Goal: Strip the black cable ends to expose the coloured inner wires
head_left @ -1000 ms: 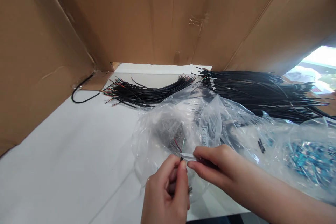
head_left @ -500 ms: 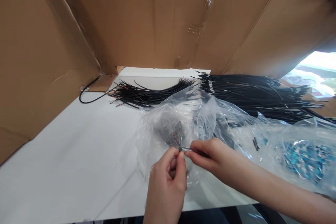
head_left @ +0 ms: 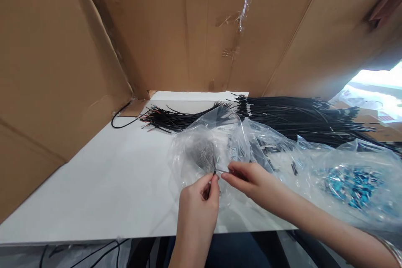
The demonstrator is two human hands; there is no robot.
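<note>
Near the table's front, my left hand (head_left: 199, 203) pinches the end of a black cable (head_left: 215, 172) between thumb and forefinger. Thin coloured wires (head_left: 215, 162) fan out from its tip. In my right hand (head_left: 248, 176), closed from the right side, is a slim metal tool that looks like tweezers (head_left: 223, 171), its point touching or very close to the wires. Behind the hands lies a clear plastic bag (head_left: 182, 150) with a heap of tiny grey metal pieces (head_left: 202, 153) in it. Most of the cable and the tool's handle are hidden by my fingers.
Black cables with bared ends (head_left: 176, 118) lie at the back, beside a larger black cable bundle (head_left: 295, 115). Another clear bag with blue and silver small parts (head_left: 353, 186) sits at right. Cardboard walls (head_left: 163, 29) enclose the white table (head_left: 125, 188) behind and on the left.
The camera view has shifted, showing more of the table's front edge and the floor. Both hands keep their grips, with the tool still at the cable's wires.
</note>
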